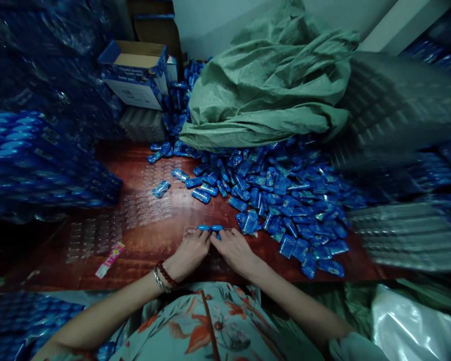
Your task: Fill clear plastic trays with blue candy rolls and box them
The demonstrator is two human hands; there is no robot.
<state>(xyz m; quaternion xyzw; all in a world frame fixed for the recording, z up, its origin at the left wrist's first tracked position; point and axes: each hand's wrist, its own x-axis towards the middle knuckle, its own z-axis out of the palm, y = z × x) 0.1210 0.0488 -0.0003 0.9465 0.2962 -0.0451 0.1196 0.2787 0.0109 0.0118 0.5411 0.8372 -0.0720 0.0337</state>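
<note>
In the head view, my left hand [192, 253] and my right hand [233, 250] are close together near the table's front edge. Their fingers are curled down over small glossy blue packets. One blue packet [203, 227] shows just beyond my left fingertips, and another blue packet [217, 228] lies at my right fingertips. A bit more blue shows beneath the right fingers. Under the hands is a clear plastic tray [189, 231] with moulded hollows, mostly covered. How firmly the fingers grip is hard to see.
A heap of blue packets [281, 190] spreads from a green sack [270, 95] across the reddish table [143, 265]. Clear trays [146, 200] and a pink strip [110, 259] lie left. Filled blue trays [41, 160] are stacked far left; empty trays [409, 235] right. A carton [135, 75] stands behind.
</note>
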